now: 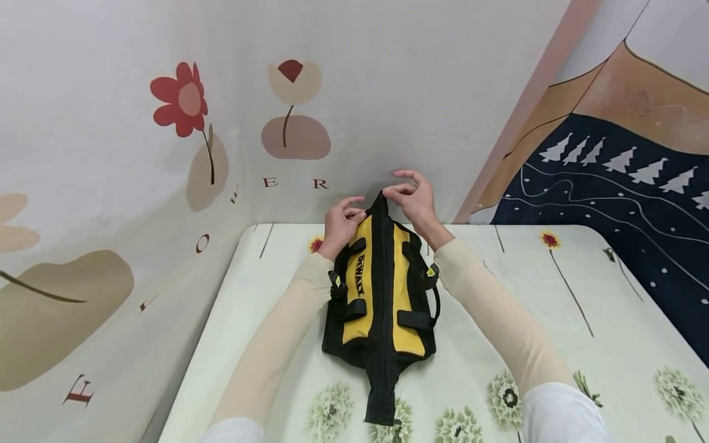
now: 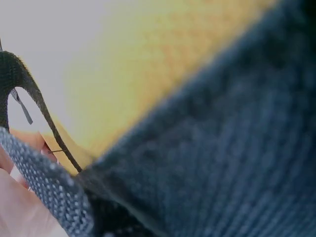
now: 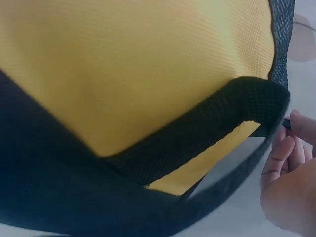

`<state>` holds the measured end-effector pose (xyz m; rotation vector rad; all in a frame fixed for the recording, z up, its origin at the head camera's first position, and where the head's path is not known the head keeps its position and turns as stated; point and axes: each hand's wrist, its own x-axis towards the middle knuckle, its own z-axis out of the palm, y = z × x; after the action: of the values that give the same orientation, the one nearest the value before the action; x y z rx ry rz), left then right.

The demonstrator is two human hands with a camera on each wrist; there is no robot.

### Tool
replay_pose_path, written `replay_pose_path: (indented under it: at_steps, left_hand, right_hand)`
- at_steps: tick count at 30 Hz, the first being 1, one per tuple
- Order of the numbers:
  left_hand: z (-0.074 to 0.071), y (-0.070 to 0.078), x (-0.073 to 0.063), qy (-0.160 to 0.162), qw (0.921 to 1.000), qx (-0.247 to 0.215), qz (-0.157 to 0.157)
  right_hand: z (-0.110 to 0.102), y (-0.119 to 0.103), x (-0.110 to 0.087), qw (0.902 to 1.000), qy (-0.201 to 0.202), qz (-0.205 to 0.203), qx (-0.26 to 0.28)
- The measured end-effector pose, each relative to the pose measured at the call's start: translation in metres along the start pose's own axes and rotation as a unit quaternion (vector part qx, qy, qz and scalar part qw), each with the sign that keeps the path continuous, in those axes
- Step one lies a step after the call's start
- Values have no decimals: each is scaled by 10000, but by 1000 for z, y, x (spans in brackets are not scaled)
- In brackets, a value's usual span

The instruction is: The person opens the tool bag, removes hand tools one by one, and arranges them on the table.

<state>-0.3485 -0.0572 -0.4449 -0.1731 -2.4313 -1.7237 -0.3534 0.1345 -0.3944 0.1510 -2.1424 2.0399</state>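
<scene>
A black and yellow tool bag (image 1: 354,329), lettered DEWALT, lies lengthwise on the bed-like surface. A black zipper strip (image 1: 382,277) runs along its top and ends in a flap (image 1: 381,403) at the near side. At the bag's raised far tip, my right hand (image 1: 412,197) pinches the black end between thumb and forefinger. My left hand (image 1: 342,224) holds the far left edge with bent fingers. In the right wrist view, the right hand (image 3: 291,170) grips a small dark piece beyond a black strap (image 3: 197,128). A strap partly hides the left hand (image 2: 22,207) in the left wrist view.
A flower-printed cover (image 1: 266,271) lies under the bag. Behind it rises a pale wall hanging (image 1: 421,80) with printed flowers and letters. At the right hangs a dark cloth (image 1: 609,184) with white trees. Carry handles (image 1: 434,301) stick out along the bag's sides.
</scene>
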Motion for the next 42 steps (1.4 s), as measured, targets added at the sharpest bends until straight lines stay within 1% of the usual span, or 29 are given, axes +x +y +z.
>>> replay_pose_path:
  at_steps: [5, 8, 12, 18, 25, 29, 35, 39, 42]
  left_hand:
    - [0, 2, 0, -11, 10000, -17, 23]
    - [0, 1, 1, 2, 10000, -44, -59]
    - [-1, -2, 1, 48, 9999, -109, -79]
    - [-3, -4, -1, 68, 9992, -359, -177]
    - [-6, -8, -1, 81, 9989, -393, -258]
    - [-9, -8, -2, 129, 9987, -420, -273]
    - [-11, -4, -3, 160, 9981, -491, -349]
    - [-11, -4, -2, 144, 9977, -519, -410]
    - [-9, -4, -1, 137, 9974, -554, -450]
  right_hand:
    - [-4, -2, -8, 9993, -225, -145, -246]
    - [-4, -3, -15, 9976, -545, -216, -362]
    - [-4, -9, -31, 9950, -905, -235, -345]
    - [-7, -14, -58, 9928, -1151, -75, -312]
    - [-11, -16, -93, 9888, -1464, 96, -263]
    - [-13, -20, -116, 9850, -1687, 345, -48]
    - [-18, -29, -152, 9765, -1998, 779, 198]
    - [-23, -33, -179, 9702, -2234, 862, 362]
    - [-26, -35, -199, 9645, -2473, 786, 501]
